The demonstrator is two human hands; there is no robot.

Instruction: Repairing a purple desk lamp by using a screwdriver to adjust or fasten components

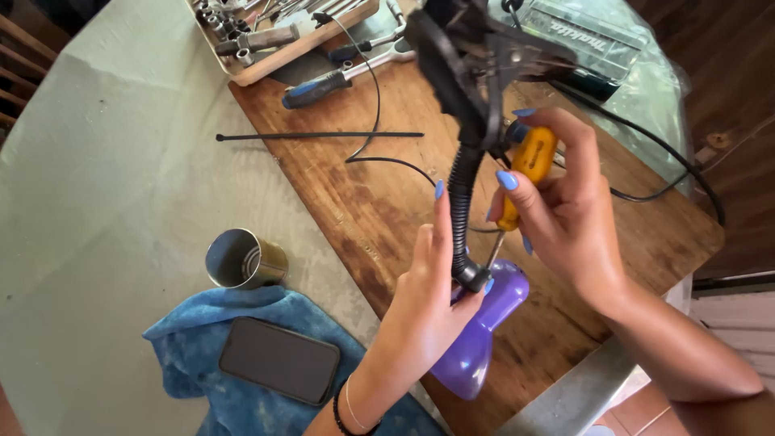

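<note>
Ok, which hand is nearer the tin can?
Left. The left hand grips the purple lamp base, just right of the can. The right hand holds the yellow screwdriver farther right, above the board.

Free room and obstacles. Open green cloth on the bench [97,161] lies left of the wooden board [363,202], with room to pass. Obstacles: a black cable tie [319,136] and a thin black cable [375,121] lie across the board's far half; a tool tray [278,36] and a blue-handled screwdriver [319,89] block the far edge. Near left, a metal can [245,260], a blue towel [202,339] and a dark phone [279,359] stand close together. The black gooseneck [462,194] rises mid-board between both hands.
</note>
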